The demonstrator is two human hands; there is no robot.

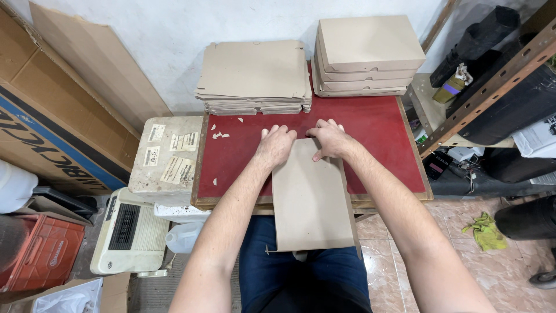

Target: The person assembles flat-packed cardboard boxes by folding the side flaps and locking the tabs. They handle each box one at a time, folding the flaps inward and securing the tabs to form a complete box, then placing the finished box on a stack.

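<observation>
A flat brown cardboard sheet [310, 200] lies across the near edge of the red table [376, 124] and reaches out over my lap. My left hand [275, 145] grips its far left corner with curled fingers. My right hand [330, 138] presses on its far edge, fingers bent over the fold. The two hands are almost touching. A pile of flat cardboard blanks [255, 75] sits at the table's back left. Three folded cardboard boxes [366, 55] are stacked at the back right.
Small cardboard scraps [220, 134] dot the table's left side. A white foam box [168, 152] and a white heater [130, 230] stand left of the table, large cardboard sheets [69, 87] lean on the wall, and a metal shelf [492, 87] stands at right.
</observation>
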